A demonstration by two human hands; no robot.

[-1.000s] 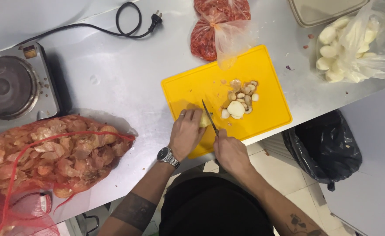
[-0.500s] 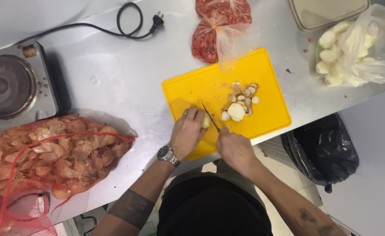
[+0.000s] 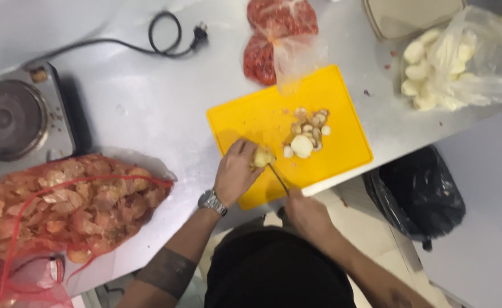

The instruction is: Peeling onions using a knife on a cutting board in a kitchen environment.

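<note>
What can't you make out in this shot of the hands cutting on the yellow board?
Head view:
- Right hand: the knife handle is hidden inside the grip; the thin blade is blurred.
- Left hand: its fingers cover most of the pale piece, so its kind is unclear.
- Red net bag: cut off by the left and bottom edges.
- Lidded tub: cut off by the top edge.

A steel table (image 3: 148, 114) is covered by a yellow board (image 3: 330, 114), hotplate (image 3: 17, 120), cable (image 3: 148, 40), net sack (image 3: 62, 205) and, seemingly, meat bags (image 3: 279, 34).
</note>
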